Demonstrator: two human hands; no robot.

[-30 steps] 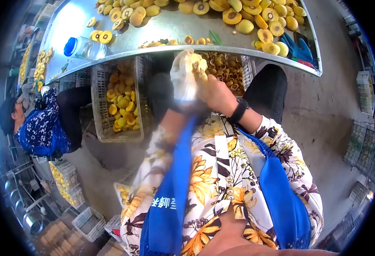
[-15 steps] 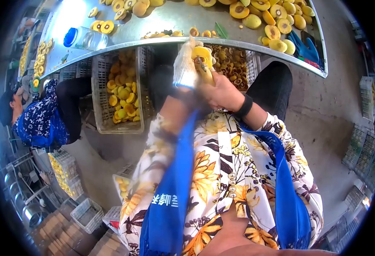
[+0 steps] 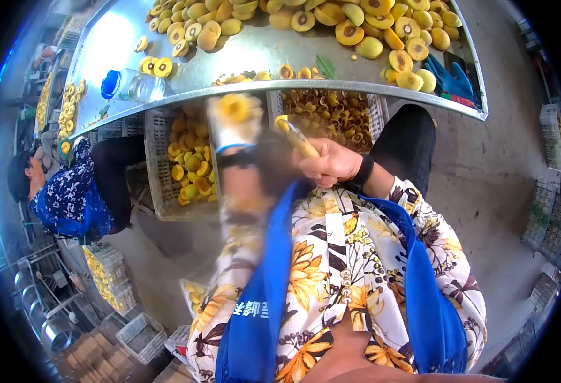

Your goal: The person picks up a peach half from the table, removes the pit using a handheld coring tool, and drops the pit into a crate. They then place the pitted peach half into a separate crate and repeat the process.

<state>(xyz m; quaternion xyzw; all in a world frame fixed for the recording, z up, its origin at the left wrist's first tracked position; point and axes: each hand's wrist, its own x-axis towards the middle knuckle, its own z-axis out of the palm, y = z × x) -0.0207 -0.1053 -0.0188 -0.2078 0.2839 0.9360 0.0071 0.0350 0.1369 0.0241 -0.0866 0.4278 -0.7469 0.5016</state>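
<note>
A yellow fruit piece (image 3: 236,108) is held in the blurred, gloved left hand (image 3: 232,124) near the metal surface (image 3: 248,51), while a slim tool (image 3: 298,138) is gripped by the right hand (image 3: 331,161), fingers closed.

Tool (image 3: 301,141) — 1; bottle (image 3: 138,87) — 1

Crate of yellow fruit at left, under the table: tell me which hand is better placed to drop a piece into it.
Probably the left hand: gloved and motion-blurred, it holds a fruit piece beside that crate. The right hand grips a tool, farther off.
</note>
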